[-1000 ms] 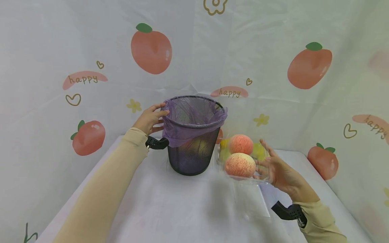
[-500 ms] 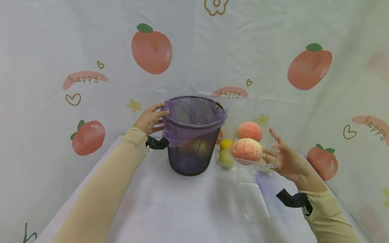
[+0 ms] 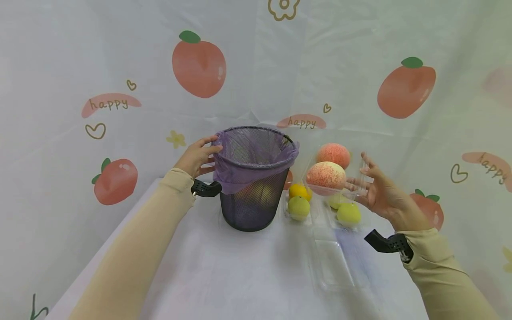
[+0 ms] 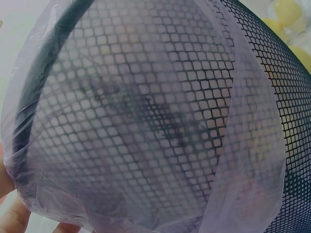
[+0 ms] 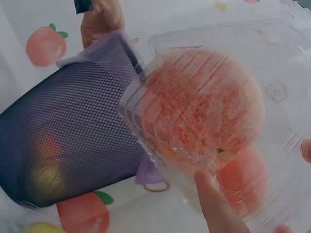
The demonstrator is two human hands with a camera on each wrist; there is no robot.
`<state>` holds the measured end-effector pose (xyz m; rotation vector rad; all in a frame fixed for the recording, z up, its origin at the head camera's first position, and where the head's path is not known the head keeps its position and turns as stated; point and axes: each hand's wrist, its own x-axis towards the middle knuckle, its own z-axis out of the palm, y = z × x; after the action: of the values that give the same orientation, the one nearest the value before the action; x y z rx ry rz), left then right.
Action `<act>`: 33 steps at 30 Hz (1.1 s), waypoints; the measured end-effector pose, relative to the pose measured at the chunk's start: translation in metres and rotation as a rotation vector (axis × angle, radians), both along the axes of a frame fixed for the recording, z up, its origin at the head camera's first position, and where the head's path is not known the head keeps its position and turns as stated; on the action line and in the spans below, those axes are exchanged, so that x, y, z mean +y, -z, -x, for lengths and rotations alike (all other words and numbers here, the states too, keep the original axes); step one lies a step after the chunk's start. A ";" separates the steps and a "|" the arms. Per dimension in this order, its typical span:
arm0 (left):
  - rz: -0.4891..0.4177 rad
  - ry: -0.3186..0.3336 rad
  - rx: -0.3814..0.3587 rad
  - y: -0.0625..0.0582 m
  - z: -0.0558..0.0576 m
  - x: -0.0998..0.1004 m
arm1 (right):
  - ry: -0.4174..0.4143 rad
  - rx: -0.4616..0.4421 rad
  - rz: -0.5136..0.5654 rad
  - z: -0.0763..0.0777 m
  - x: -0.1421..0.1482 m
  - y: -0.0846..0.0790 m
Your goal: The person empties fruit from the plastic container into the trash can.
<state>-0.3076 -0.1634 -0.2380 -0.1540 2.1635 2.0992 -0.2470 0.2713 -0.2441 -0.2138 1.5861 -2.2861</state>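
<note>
My left hand point(image 3: 198, 156) touches the rim of a black mesh wastebasket point(image 3: 252, 209), its fingers spread over the purple bin liner point(image 3: 240, 173) folded outside. In the left wrist view, fingertips point(image 4: 14, 213) lie along the lined rim point(image 4: 26, 116). My right hand point(image 3: 384, 191) holds a clear plastic box point(image 5: 286, 63) raised right of the wastebasket. Two speckled pink-red peaches sit in it, one paler peach point(image 3: 326, 178) in front of a redder one point(image 3: 334, 154). The right thumb point(image 5: 214, 204) presses the box's side.
Beneath the raised box, an orange fruit point(image 3: 299, 191) and green-yellow fruits point(image 3: 349, 214) sit in clear plastic packaging. A flat clear plastic tray or lid point(image 3: 334, 262) lies nearer on the white table point(image 3: 224, 275). Red and yellow shapes point(image 3: 260, 193) show through the mesh.
My right hand has lifted the box of peaches up and slightly right, uncovering the fruits below it. The left hand stays at the wastebasket's rim.
</note>
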 end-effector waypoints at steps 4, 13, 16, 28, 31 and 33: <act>-0.004 0.002 -0.003 0.001 0.002 -0.001 | 0.026 -0.027 0.031 0.005 -0.003 -0.009; 0.000 0.007 -0.005 0.001 0.001 -0.002 | 0.067 -0.076 0.027 0.019 -0.014 -0.029; -0.006 0.008 -0.005 0.001 0.001 -0.002 | 0.079 -0.082 0.010 0.024 -0.015 -0.034; -0.009 0.008 -0.002 0.001 0.003 0.000 | 0.125 -0.096 -0.041 0.034 -0.010 -0.050; -0.010 0.010 0.000 0.000 0.003 0.001 | 0.127 -0.090 -0.039 0.036 -0.010 -0.054; -0.008 0.010 0.000 0.000 0.003 0.001 | 0.129 -0.084 -0.036 0.037 -0.012 -0.057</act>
<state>-0.3104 -0.1624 -0.2382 -0.1420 2.1506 2.1023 -0.2842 0.2592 -0.1867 -0.0063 1.6404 -2.3267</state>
